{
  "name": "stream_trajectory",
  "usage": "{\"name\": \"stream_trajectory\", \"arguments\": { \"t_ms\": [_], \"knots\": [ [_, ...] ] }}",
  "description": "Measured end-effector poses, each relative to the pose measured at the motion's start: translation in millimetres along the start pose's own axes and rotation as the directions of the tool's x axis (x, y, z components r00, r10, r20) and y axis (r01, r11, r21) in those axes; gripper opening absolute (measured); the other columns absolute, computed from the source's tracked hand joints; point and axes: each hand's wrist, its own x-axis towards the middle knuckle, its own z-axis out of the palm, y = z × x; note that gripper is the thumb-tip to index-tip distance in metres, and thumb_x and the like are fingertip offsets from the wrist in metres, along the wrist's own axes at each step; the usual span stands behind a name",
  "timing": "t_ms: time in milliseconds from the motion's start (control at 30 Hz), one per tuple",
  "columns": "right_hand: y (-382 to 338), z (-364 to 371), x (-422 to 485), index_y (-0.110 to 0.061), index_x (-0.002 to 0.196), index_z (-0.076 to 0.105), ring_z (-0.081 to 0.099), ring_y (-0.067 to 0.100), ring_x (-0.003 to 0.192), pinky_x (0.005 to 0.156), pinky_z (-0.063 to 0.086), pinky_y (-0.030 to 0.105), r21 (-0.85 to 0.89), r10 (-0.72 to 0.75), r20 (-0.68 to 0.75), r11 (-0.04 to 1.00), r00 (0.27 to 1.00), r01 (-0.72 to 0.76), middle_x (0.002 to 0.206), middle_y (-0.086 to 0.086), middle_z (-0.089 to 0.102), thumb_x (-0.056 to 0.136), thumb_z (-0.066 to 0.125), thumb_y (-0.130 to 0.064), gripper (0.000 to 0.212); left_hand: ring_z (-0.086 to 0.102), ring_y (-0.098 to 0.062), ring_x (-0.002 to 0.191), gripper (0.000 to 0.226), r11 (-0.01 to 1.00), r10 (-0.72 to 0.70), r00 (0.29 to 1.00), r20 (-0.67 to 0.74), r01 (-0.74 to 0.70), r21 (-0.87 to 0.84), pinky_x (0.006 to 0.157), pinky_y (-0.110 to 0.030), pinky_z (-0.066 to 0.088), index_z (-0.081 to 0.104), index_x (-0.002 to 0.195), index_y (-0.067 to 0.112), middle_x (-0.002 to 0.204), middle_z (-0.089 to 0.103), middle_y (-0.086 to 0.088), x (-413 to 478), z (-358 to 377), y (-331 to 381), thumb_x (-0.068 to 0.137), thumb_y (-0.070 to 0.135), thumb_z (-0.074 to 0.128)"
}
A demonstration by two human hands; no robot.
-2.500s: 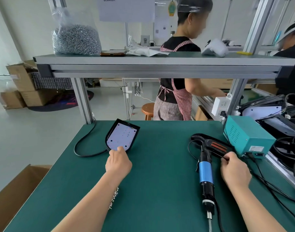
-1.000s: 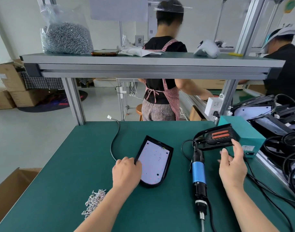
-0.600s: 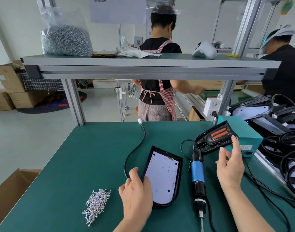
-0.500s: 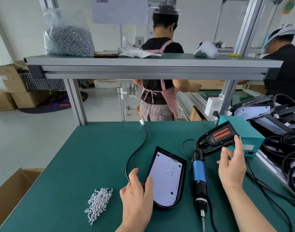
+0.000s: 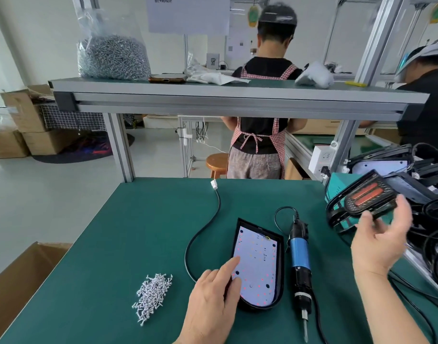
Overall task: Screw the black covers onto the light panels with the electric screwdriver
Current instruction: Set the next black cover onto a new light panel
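While the light panel (image 5: 259,264) lies flat on the green table (image 5: 151,219), its white board speckled with red dots inside a black rim, the left hand (image 5: 210,301) rests straight fingers on its near-left edge. The right hand (image 5: 379,244) grips the black cover (image 5: 362,199), with two orange bars, raised at right; motion blurs those fingers.

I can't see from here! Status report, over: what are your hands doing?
Left hand touching light panel. Right hand holding black cover up. Electric screwdriver lying beside panel, untouched.
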Motion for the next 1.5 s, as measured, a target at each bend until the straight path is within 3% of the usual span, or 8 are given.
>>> {"name": "stream_trajectory", "arguments": {
  "t_ms": [67,167,367,567,700,833,1033,1500],
  "knots": [
    [-8.3,-4.1,7.6,-0.02,0.155,0.036,0.054,-0.015,0.119,0.093,0.047,0.01,0.035,-0.072,-0.075,0.997,0.995,0.074,0.15,0.002,0.049,0.098,0.054,-0.008,0.061,0.051,-0.004,0.085,0.039,1.0,0.001,1.0,-0.008,-0.001,-0.009,0.079,-0.004,0.036,0.058,0.134,0.035,0.08,0.055,0.024,-0.5,-1.2,2.0,0.096,0.037,0.056],
    [-25.8,-1.6,3.2,-0.011,0.155,0.036,0.052,-0.01,0.129,0.097,0.047,0.014,0.113,-0.118,-0.086,0.985,0.989,0.128,0.148,0.001,0.049,0.1,0.049,-0.005,0.056,0.052,-0.005,0.078,0.033,1.0,0.02,0.999,-0.039,-0.02,0.005,0.074,-0.012,0.042,0.068,0.121,0.029,0.074,0.056,0.024,-1.1,-2.3,0.6,0.092,0.038,0.056],
    [-59.5,21.8,-54.3,-0.017,0.141,0.06,0.052,-0.03,0.102,0.09,0.036,-0.004,0.034,-0.023,0.337,0.999,0.941,0.013,0.128,-0.014,0.062,0.103,0.052,-0.006,0.04,0.059,-0.012,0.071,0.017,0.993,0.106,0.994,-0.024,-0.104,0.06,0.07,-0.017,0.044,0.076,0.098,0.018,0.077,0.064,0.013,-1.8,-3.1,-3.1,0.083,0.024,0.07],
    [-67.2,48.7,-92.7,-0.022,0.139,0.063,0.064,0.006,0.073,0.062,0.042,0.004,-0.201,0.105,0.6,0.979,0.793,0.022,0.095,-0.022,0.068,0.103,0.054,-0.012,0.039,0.055,-0.011,0.067,0.007,0.996,0.088,0.996,-0.022,-0.087,0.022,0.062,-0.029,0.05,0.065,0.088,0.02,0.072,0.06,0.015,-6.3,-4.5,-0.2,0.082,0.016,0.064],
    [-60.8,55.5,-103.7,-0.027,0.144,0.057,0.065,0.021,0.094,0.077,0.05,0.034,-0.482,0.14,0.65,0.836,0.747,0.263,0.107,0.004,0.074,0.106,0.048,-0.018,0.041,0.049,-0.011,0.066,0.013,0.998,0.056,0.998,-0.015,-0.057,-0.025,0.062,-0.03,0.048,0.049,0.094,0.027,0.067,0.053,0.01,-7.5,-5.9,2.4,0.087,0.02,0.057],
    [-63.0,55.6,-106.7,-0.021,0.14,0.061,0.055,0.026,0.109,0.08,0.051,0.041,-0.539,0.121,0.641,0.774,0.758,0.333,0.106,0.007,0.065,0.102,0.05,-0.012,0.04,0.048,-0.009,0.067,0.036,0.995,0.096,0.995,0.008,-0.096,0.005,0.063,-0.027,0.048,0.053,0.115,0.034,0.067,0.052,0.011,-6.9,-8.6,5.9,0.086,0.014,0.057],
    [-61.5,54.7,-106.6,-0.017,0.146,0.053,0.057,0.023,0.117,0.092,0.045,0.029,-0.53,0.17,0.765,0.714,0.621,0.457,0.142,0.002,0.051,0.095,0.05,0.002,0.054,0.058,-0.011,0.076,0.02,0.993,0.115,0.993,0.022,-0.115,-0.006,0.069,-0.03,0.053,0.075,0.103,0.025,0.076,0.064,0.013,-6.0,-7.1,2.8,0.092,0.024,0.059],
    [-62.5,45.2,-126.5,-0.012,0.152,0.047,0.044,0.021,0.14,0.113,0.035,0.028,-0.464,0.218,0.779,0.83,0.587,0.308,0.157,0.003,0.042,0.096,0.044,0.008,0.059,0.049,0.001,0.097,0.034,0.992,-0.117,0.993,-0.019,0.116,-0.051,0.086,-0.01,0.037,0.06,0.129,0.034,0.1,0.058,0.027,-0.6,-3.9,-3.2,0.096,0.029,0.06]
  ]
}}
